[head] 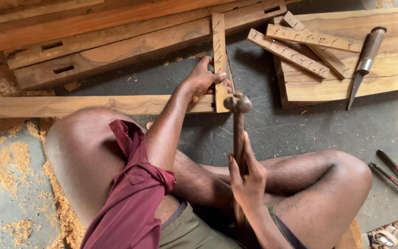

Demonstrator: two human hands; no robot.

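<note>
Two hands work: our left hand point(202, 80) clamps the notched wooden slat point(219, 60); right hand point(247, 177) grips the hammer point(238, 120) beside it.

packages: I see none around me, only my woodwork on the floor.
labels: I see none on any thing here.
signs: none in my view.
screens: none in my view.
</note>
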